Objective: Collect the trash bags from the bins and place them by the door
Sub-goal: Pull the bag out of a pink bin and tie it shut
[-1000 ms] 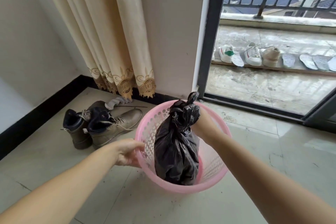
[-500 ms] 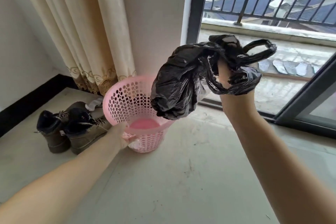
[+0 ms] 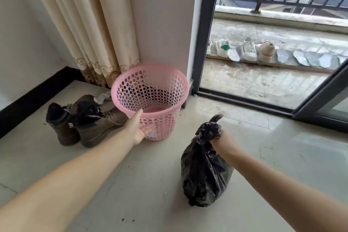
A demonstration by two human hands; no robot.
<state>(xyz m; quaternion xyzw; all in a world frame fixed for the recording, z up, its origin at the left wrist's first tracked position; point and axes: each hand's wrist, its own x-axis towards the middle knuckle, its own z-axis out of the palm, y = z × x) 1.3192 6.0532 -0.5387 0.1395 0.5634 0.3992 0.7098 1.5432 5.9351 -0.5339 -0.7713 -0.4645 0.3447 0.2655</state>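
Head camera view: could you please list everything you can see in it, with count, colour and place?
Trash bag: one, black, knotted, on the floor right of the bin.
Bin: one, pink, perforated, no bag inside, by the wall.
Boots: two, brown, on the floor left of the bin.
Curtain: one, cream, behind the bin.
Sliding door: one, dark frame, open to the balcony.
Sneakers: several, mostly white, in a row on the balcony.
Insoles: several, grey, right of the sneakers.
Left hand: open, against the bin's side.
Right hand: grips the bag's knot.
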